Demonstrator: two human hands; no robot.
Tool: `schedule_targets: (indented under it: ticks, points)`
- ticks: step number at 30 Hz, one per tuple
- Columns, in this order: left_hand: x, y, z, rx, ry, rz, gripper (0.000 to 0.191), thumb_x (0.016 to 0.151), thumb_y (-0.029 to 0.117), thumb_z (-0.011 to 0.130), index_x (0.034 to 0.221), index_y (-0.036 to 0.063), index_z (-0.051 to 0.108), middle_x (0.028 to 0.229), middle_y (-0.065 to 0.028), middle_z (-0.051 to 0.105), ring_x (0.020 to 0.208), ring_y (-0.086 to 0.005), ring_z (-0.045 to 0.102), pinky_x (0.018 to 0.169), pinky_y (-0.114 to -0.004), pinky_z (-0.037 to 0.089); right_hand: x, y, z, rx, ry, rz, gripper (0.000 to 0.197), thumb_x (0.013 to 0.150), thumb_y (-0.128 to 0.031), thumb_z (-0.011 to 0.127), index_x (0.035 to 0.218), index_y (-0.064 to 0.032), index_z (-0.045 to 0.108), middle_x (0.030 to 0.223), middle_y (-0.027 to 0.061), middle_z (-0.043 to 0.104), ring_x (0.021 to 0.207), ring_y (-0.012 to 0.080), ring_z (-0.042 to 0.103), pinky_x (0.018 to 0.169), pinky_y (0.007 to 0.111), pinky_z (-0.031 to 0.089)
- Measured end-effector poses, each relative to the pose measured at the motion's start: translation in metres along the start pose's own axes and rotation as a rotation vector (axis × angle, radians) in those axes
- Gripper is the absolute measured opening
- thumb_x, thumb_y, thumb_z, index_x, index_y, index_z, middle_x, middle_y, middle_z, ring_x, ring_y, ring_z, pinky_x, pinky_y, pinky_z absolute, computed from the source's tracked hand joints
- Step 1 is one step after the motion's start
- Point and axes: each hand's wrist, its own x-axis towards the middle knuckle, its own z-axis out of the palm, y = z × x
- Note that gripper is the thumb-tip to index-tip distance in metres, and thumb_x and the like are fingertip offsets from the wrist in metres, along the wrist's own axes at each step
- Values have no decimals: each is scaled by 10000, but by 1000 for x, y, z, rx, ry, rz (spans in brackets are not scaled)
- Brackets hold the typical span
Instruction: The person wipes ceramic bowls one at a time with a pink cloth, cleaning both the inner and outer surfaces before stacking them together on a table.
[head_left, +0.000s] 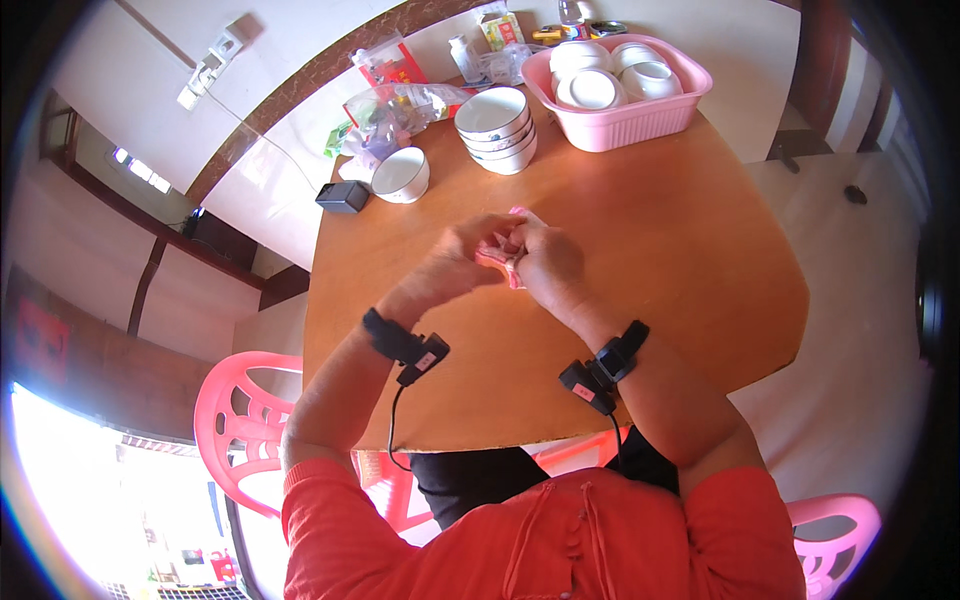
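Both hands meet above the middle of the wooden table. My left hand and my right hand grip a crumpled pink and white cloth between them; the fingers hide part of it. Beyond the hands stands a stack of several white bowls with dark rims. A single white bowl rests to the left of the stack. At the back right, a pink plastic basin holds several white bowls, some turned upside down.
A small black box lies at the left table edge. Plastic bags, a white bottle and a clear bottle stand along the back. Pink plastic chairs flank the table. Cables hang from both wrist devices.
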Motion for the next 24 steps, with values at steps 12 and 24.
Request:
schedule_targets:
  ticks: [12, 24]
  points:
    - [41, -58, -24, 631, 816, -405, 278, 847, 287, 633, 927, 21, 619, 848, -209, 688, 806, -385, 674, 734, -483, 509, 2, -2, -3, 191, 173, -66, 143, 791, -54, 732, 914, -19, 669, 708, 37, 618, 647, 129, 569, 603, 278, 472]
    - [86, -89, -32, 713, 551, -502, 491, 764, 374, 732, 1001, -42, 626, 907, -261, 683, 901, -406, 673, 811, -444, 521, -9, -26, -9, 267, 143, -171, 85, 814, -22, 710, 854, 13, 643, 652, -16, 520, 615, 56, 455, 555, 232, 397]
